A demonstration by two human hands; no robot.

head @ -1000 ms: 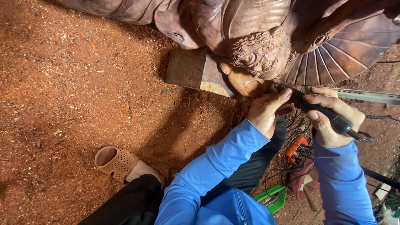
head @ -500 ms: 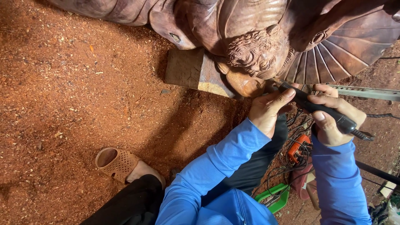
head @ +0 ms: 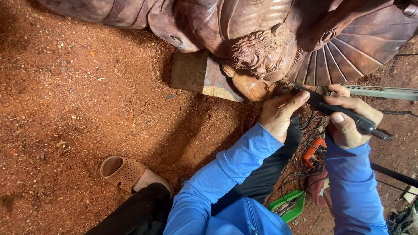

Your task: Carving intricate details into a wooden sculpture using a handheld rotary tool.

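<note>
The right hand is gripping a black rotary carving tool, fingers wrapped tight, its long axis running up-left toward the carved wooden statue. The left hand is steadying the shaft, fingers nearer the tip than the right's.

Carved wooden figure above both hands: dark reddish-brown, with tight curl texture and radiating ribs at right; the knob nearest the left hand is paler orange-brown. Tool in the right hand: black body; both sleeves bright blue. Below the hands: orange device, green case, tan perforated sandal at lower left; red-brown sawdust ground.
</note>
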